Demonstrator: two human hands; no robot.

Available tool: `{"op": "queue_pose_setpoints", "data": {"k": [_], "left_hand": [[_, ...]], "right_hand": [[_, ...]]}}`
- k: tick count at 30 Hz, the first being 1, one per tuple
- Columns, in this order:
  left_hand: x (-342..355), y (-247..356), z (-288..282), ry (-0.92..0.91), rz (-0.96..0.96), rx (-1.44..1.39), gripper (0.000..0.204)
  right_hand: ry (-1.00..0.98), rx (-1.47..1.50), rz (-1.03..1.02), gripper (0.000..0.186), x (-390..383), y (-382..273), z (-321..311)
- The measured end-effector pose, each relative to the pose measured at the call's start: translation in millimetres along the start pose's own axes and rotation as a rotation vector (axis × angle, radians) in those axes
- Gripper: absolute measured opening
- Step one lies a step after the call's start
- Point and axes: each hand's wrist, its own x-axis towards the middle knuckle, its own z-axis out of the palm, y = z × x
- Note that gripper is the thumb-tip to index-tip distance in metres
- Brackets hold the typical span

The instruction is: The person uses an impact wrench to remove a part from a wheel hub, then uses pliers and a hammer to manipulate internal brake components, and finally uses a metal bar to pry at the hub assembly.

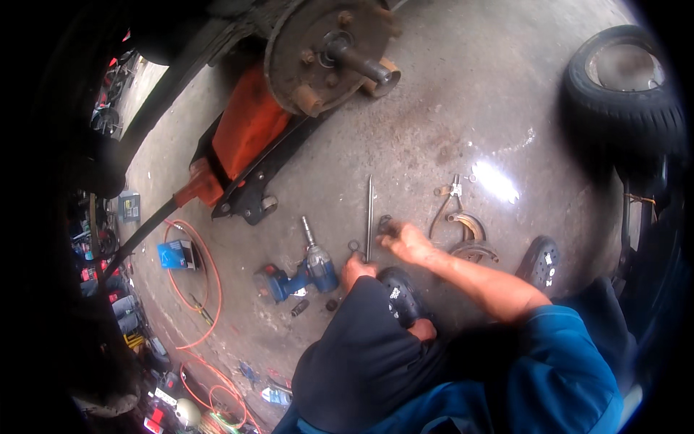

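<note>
My left hand [358, 269] is closed low in front of me, touching the lower end of a long metal bar [369, 206], with a small metal ring [353, 246] just above its fingers; what it grips is unclear. My right hand [397, 237] has its fingers closed on a small dark part [385, 222], right of the bar. A blue cordless impact gun [296, 278] with a socket extension lies at left, near loose dark sockets [299, 307]. Curved brake shoes [470, 235] and a cable fitting [455, 186] lie on the floor at right.
A rusty hub [325, 65] hangs above an orange floor jack [246, 123]. A tyre with wheel [622, 101] is at top right. A red hose [206, 275], blue box [177, 254] and scattered tools sit left. My clogs [538, 264] are on the concrete floor [477, 123].
</note>
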Motion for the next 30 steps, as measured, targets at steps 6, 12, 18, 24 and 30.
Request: {"op": "queue_pose_setpoints", "data": {"k": [6,12,18,24,30], "left_hand": [[-27.2,-7.2,-52.0,-0.054,0.092,-0.755,0.012],[-67.9,43.5,-125.6,0.047,0.254,-0.805,0.014],[-79.4,79.9,-161.1,0.262,0.498,-0.61,0.029],[-84.2,113.9,-185.4,0.054,0.239,-0.906,0.031],[-23.3,139.3,-155.2,-0.228,0.363,-1.219,0.028]], "right_hand": [[0.067,0.42,-0.038,0.055,17.8,-8.4,45.5],[0.152,0.548,-0.142,0.05,-9.4,-100.6,42.4],[0.116,0.658,-0.262,0.051,-8.9,-142.6,13.3],[0.284,0.63,-0.308,0.051,-15.0,-168.4,3.6],[0.461,0.584,-0.366,0.053,17.2,-158.1,-42.0]]}}
